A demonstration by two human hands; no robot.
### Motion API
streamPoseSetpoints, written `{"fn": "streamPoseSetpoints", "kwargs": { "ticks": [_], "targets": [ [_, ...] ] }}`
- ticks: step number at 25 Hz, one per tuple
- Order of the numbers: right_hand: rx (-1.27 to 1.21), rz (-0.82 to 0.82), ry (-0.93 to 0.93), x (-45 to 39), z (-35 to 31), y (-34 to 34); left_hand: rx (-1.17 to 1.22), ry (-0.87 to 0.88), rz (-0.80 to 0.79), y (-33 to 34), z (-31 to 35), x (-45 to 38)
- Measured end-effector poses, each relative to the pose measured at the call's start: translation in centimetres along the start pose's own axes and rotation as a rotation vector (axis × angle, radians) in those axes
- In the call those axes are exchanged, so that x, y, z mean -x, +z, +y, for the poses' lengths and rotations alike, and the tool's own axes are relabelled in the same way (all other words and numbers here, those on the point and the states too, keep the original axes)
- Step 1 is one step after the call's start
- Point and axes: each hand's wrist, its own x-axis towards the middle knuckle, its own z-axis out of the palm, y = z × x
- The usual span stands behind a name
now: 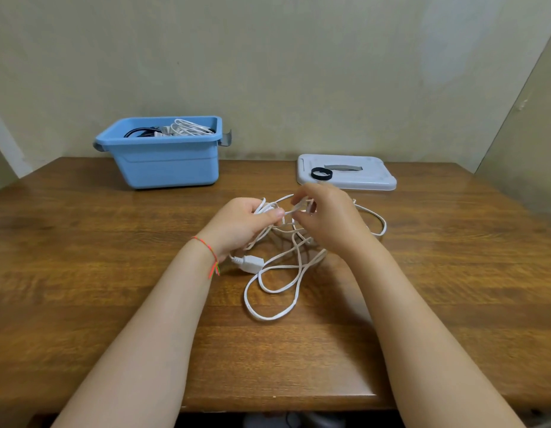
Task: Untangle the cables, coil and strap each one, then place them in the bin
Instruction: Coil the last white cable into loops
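Observation:
A tangled white cable (280, 273) lies in loose loops on the middle of the wooden table (82, 257); its white connector block (251, 263) rests below my left wrist. My left hand (243, 223) grips a bundle of its strands above the table. Just to the right, my right hand (326, 217) pinches a strand between fingertips, close to the left thumb. The blue bin (166, 162) stands at the back left with coiled white and black cables inside. A black strap (321, 174) lies on the grey lid (370, 180).
The grey lid lies flat at the back right of the table. A wall runs close behind the table, and panels close in on both sides. One cable loop (380, 225) reaches out to the right of my right hand.

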Motion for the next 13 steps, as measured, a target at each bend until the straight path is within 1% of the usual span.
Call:
{"fn": "streamPoseSetpoints", "kwargs": {
  "ticks": [3,8,10,13],
  "targets": [
    [-0.180,-0.051,0.058,0.16,-0.44,-0.24,0.023,0.021,0.050,-0.26,-0.09,0.01],
    [-0.384,-0.164,0.215,0.16,-0.49,-0.56,-0.094,0.024,0.162,-0.14,-0.03,-0.21],
    [-0.391,-0.160,0.240,0.13,-0.42,-0.55,-0.105,0.026,0.180,0.02,-0.14,-0.25],
    [-0.449,-0.105,0.243,0.08,-0.26,-0.33,-0.117,0.029,0.176,0.27,-0.14,-0.26]
  ]
}}
